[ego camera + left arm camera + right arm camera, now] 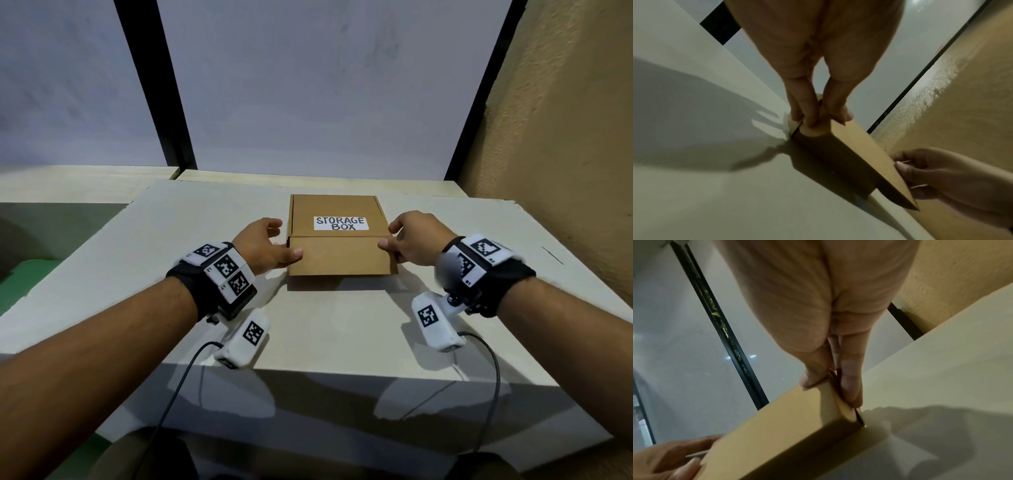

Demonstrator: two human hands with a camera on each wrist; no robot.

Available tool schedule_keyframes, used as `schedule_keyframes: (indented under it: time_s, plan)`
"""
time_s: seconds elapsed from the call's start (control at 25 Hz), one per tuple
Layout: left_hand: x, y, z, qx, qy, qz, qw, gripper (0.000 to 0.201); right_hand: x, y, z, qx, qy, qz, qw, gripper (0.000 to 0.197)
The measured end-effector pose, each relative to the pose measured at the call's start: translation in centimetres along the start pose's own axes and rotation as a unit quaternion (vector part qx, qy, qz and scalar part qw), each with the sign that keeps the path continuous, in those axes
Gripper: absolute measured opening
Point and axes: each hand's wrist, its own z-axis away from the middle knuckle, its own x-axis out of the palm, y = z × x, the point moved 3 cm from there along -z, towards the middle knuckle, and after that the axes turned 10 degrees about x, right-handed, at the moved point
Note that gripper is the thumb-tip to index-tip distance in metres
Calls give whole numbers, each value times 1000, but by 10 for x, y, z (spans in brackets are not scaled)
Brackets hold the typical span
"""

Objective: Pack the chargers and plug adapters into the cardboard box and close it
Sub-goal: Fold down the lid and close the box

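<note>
A brown cardboard box (pixel 337 207) with a white "STORAGE BOX" label (pixel 340 223) lies on the pale table, lid down. Its front flap (pixel 339 257) slopes toward me. My left hand (pixel 287 240) pinches the flap's left end, thumb on its face and fingers at the rounded side tab (pixel 813 131). My right hand (pixel 389 236) pinches the right end in the same manner, thumb on the flap (pixel 789 418) and fingers along the side. No chargers or adapters show; the box's inside is hidden.
The box sits mid-table on a pale board (pixel 205 308), whose near edge (pixel 342 375) is close to me. A tan wall (pixel 565 137) stands at the right. Frosted window panes with black frames (pixel 154 85) rise behind. A lower green surface (pixel 20 284) lies at left.
</note>
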Motion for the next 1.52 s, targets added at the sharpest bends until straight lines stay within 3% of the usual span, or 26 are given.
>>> schedule_keyframes:
  time_s: [0.12,0.2,0.28,0.4,0.6,0.76,0.96,1.08,1.32,1.52]
  plan:
    - [-3,7,-4,30,-61,-88,994,92,-6,1,-7,-12,-12,15,1000,56]
    - [-5,17,-8,63,-95,-244,963,93,-15,-1,-11,-52,-38,57,996,88]
    - [-4,25,-11,72,-101,-326,937,90,-17,-4,-10,-83,-77,140,984,101]
    - [-2,30,-15,84,-85,-368,922,90,-16,-4,-13,-99,-60,177,977,97]
    - [-4,29,-13,105,-61,-361,925,85,-16,0,-21,-109,-28,153,982,106]
    - [-6,27,-20,110,-70,-384,914,86,-16,-6,-24,-136,-3,193,972,92]
    - [-3,35,-29,134,-92,-478,864,84,-12,-12,-29,-142,17,258,955,83]
    - [-2,34,-29,144,-97,-495,851,79,-10,-9,-28,-160,34,254,953,78]
    - [5,44,-29,163,-138,-572,792,49,-12,-9,-22,-158,35,269,950,71]
    - [5,43,-30,171,-137,-557,801,60,-13,-10,-24,-151,31,291,944,63]
